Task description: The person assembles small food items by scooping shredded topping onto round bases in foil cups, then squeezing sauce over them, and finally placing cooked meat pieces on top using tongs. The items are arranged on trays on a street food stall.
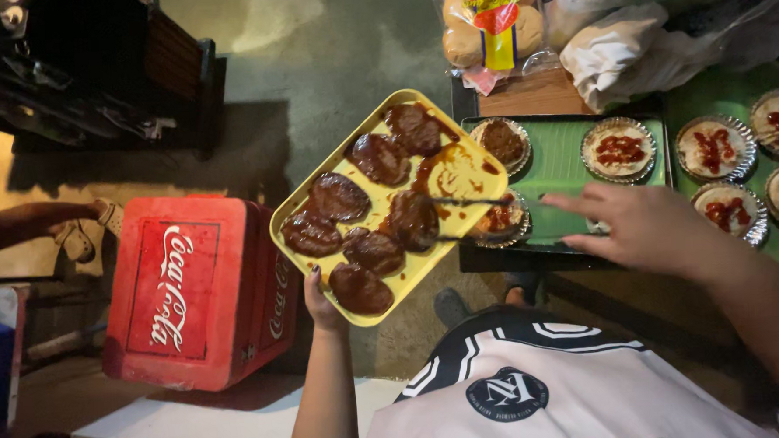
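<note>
Your left hand (321,302) grips the near corner of the yellow tray (484,181) of saucy brown patties (378,158), holding it up. Your right hand (639,227) is open with fingers spread, just beside the tongs (468,217) lying across the tray's far edge.

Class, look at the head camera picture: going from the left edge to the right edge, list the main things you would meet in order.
Red plastic cooler box → left hand holding the square yellow plastic tray of sauced brown patties → green rectangular tray → open right hand → round foil cups with red sauce.
</note>
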